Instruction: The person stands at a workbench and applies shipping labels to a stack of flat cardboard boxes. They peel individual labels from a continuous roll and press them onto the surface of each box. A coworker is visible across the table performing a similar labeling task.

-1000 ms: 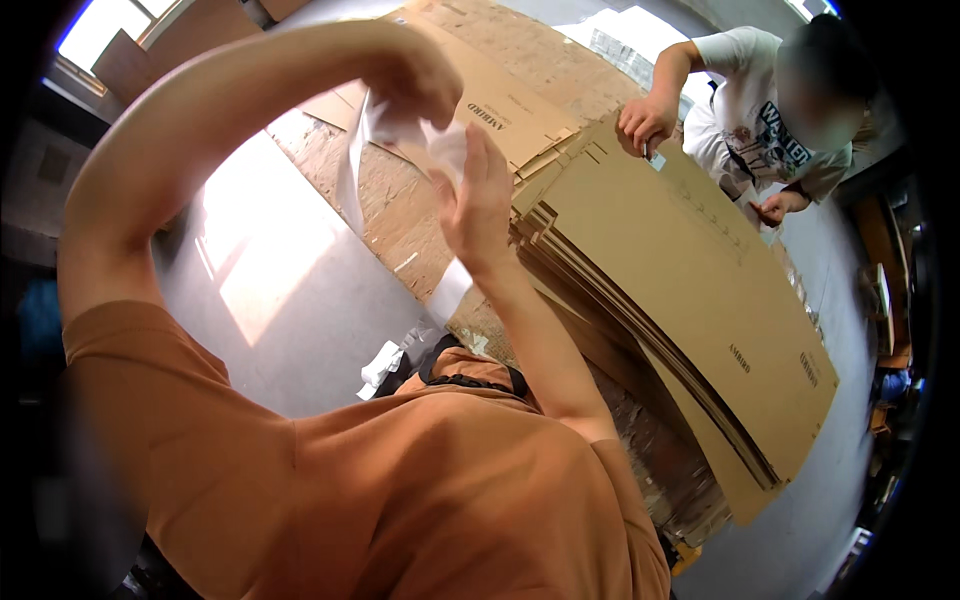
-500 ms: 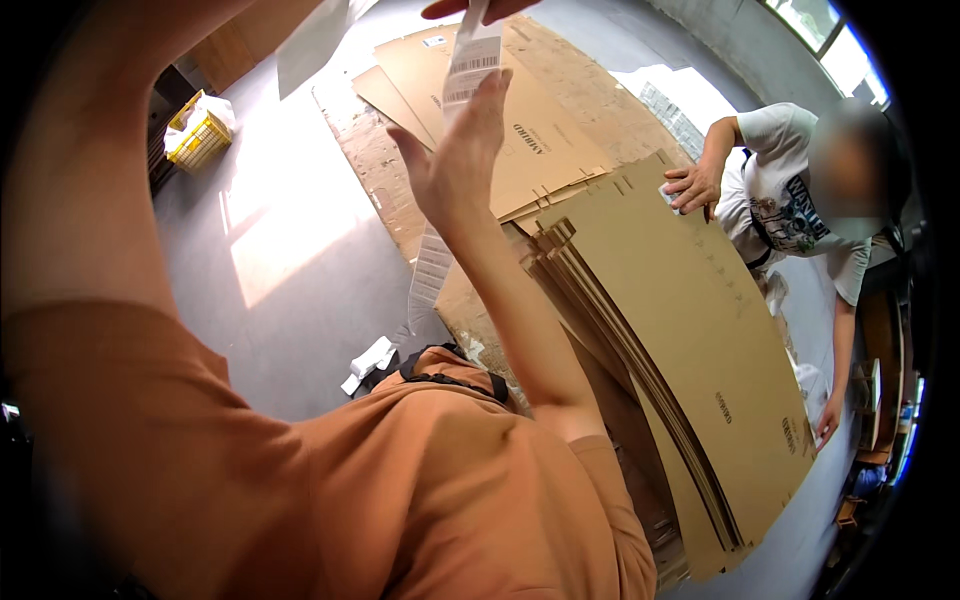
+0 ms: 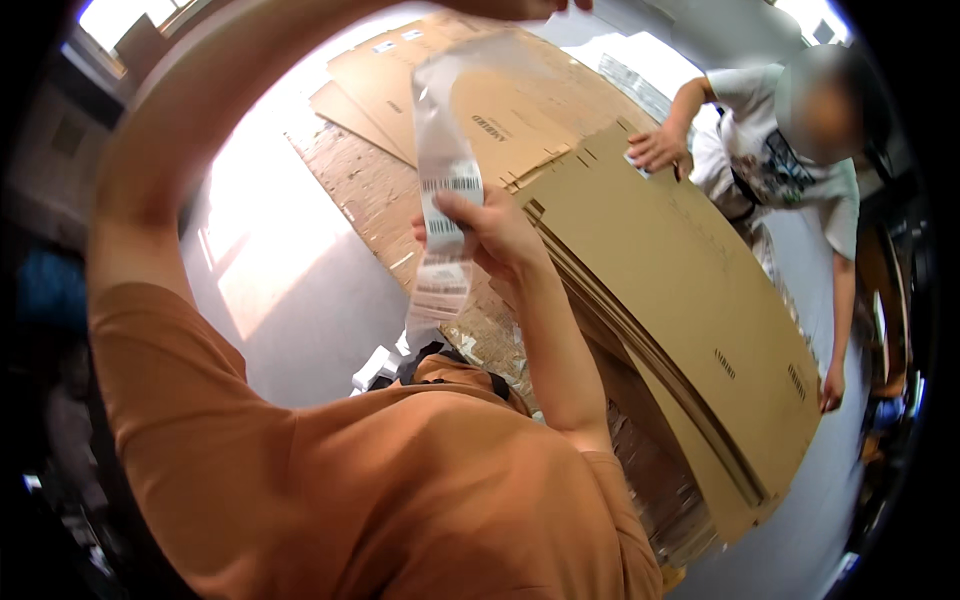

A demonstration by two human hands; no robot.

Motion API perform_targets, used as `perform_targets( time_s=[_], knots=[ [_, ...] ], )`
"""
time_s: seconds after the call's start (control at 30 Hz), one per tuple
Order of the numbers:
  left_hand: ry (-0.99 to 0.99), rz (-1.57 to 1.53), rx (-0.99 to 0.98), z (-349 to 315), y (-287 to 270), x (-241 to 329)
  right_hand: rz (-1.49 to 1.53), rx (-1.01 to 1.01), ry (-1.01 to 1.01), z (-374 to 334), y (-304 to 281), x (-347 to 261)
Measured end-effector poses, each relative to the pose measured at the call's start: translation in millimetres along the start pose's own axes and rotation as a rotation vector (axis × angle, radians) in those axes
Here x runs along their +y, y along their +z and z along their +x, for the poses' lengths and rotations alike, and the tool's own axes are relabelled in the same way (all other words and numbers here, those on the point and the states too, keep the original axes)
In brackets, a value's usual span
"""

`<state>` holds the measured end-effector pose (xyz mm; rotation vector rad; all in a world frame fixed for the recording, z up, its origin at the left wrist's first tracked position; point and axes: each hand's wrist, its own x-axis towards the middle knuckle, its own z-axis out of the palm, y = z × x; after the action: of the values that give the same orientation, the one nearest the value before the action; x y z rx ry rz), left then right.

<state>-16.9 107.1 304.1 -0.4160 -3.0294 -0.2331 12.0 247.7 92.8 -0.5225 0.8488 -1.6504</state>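
Fingers of our right hand [image 3: 503, 238]: closed in a pinch, thumb [image 3: 457, 208] on the near face of the barcode label strip [image 3: 440, 120], other fingertips showing past its left edge.
Label strip: white, glossy and curling, gripped part-way along; we see one stretch rising above the fingers and bending right at its top, the other hanging below them toward our orange shirt [image 3: 400, 480].
Barcodes: one printed block sits just above the thumb, one just beside it, and more lines show on the tail under the fingers.
Left hand [image 3: 520, 7]: above the right fingers, mostly cut off by the upper edge; we cannot tell how far its fingers are spread or whether they have hold of the strip's upper end.
Cardboard stack [image 3: 680, 280]: slotted brown sheets, right of our right fingers and reaching down past them.
Loose cardboard sheets [image 3: 515, 130]: beyond the right fingers, overlapping on the wooden worktable [image 3: 365, 185].
Co-worker's hand [image 3: 657, 150]: up and right of our right fingers, flat on the stack, a small white label [image 3: 637, 165] at its fingertips.
Co-worker's other hand [image 3: 832, 388]: far right of our fingers, at the stack's outer edge.
Grey floor [image 3: 310, 295]: left of the right fingers, partly sunlit.
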Motion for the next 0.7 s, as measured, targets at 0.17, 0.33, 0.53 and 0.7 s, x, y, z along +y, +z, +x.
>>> perform_targets(
  time_s=[0.17, 0.33, 0.53, 0.7],
  knots=[
    [0.218, -0.326, -0.284, -59, 93, 10, -0.076, 0.178, -0.097, -48, -25, -10],
    [0.178, -0.792, -0.032, -40, 185, -8, -0.14, 0.272, -0.17, -67, -34, -17],
    [0.044, -1.093, 0.035, -2, 218, 9, -0.272, 0.659, -0.445, -81, -61, -19],
    [0.037, -1.055, 0.054, 17, 233, 13, -0.427, 0.768, -0.416, -81, -68, -42]
  ],
)
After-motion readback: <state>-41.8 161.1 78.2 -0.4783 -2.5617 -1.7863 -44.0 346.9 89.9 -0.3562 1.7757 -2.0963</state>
